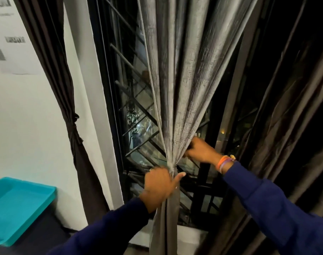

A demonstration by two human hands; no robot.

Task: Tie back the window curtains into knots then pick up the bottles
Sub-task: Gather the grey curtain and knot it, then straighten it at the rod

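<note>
A grey curtain (184, 70) hangs in front of the barred window and is gathered into a narrow bunch at waist height. My left hand (159, 186) grips that bunch, thumb pointing right across the cloth. My right hand (201, 150) pinches the curtain's right edge just above the gathered point. A dark brown curtain (72, 129) at the left hangs tied with a knot in its middle. Another dark curtain (285, 126) hangs loose on the right. No bottles are in view.
A turquoise tray (15, 205) lies on a dark surface at the lower left. The white wall (28, 107) carries paper sheets at the upper left. Black window bars (138, 107) and a white sill (190, 236) stand behind the curtain.
</note>
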